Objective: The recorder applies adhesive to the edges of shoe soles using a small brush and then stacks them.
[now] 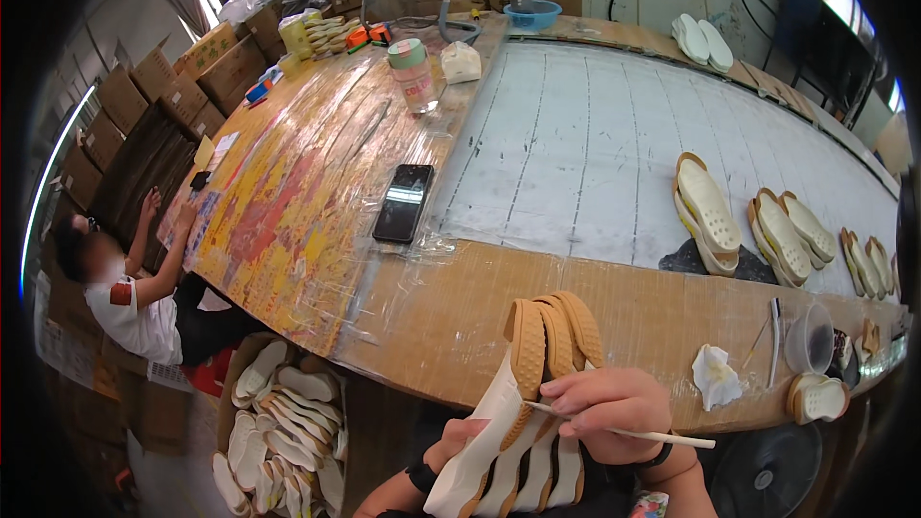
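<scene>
Several white shoe soles with tan rubber undersides (499, 408) stand stacked on edge, close against my body at the front edge of the table. My left hand (453, 438) grips the stack from its left side; part of its fingers is hidden behind the soles. Between the fingers of my right hand (614, 410) is a thin brush (676, 439) with a pale handle. Its tip touches or nearly touches the side of the leftmost sole, where white meets tan; the bristles are too small to make out.
More soles rest on the white board (566, 144) at right. Nearby are a crumpled tissue (716, 377), a clear cup (810, 338) and a fan (765, 480). A phone (403, 202) and jar (413, 77) lie mid-table. Lower left stands a sole-filled box (341, 480); a person (134, 302) sits beyond.
</scene>
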Available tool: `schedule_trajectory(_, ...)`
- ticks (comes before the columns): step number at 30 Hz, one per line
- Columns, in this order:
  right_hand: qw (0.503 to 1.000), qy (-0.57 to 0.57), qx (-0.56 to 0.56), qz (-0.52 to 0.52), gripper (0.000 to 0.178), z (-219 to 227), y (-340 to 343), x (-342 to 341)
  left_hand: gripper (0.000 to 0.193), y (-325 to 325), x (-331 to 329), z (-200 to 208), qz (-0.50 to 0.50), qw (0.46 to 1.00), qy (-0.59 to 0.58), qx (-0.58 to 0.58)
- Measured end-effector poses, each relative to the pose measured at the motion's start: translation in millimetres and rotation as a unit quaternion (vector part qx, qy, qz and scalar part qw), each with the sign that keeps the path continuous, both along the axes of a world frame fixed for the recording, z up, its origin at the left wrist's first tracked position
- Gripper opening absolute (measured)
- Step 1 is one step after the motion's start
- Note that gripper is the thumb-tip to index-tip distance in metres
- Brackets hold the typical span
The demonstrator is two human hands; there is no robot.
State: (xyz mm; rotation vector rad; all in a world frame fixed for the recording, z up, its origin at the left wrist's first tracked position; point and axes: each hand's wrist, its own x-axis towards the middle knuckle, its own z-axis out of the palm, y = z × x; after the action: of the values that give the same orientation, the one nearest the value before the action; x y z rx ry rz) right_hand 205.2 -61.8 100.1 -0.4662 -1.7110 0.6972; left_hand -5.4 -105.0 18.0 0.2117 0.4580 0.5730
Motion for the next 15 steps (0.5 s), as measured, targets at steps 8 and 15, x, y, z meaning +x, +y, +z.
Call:
schedule_trajectory(8, 0.999, -0.039, -0.001, -0.013, 0.023, 8, -8, 1, 0.062, -3, -3, 0, -0.011, 0.995, 0.091, -0.046)
schedule_trajectory(15, 0.998, -0.011, -0.055, 0.016, 0.027, 7, -14, 5, 0.06, -9, 1, -54, -0.033, 0.995, -0.042, -0.08)
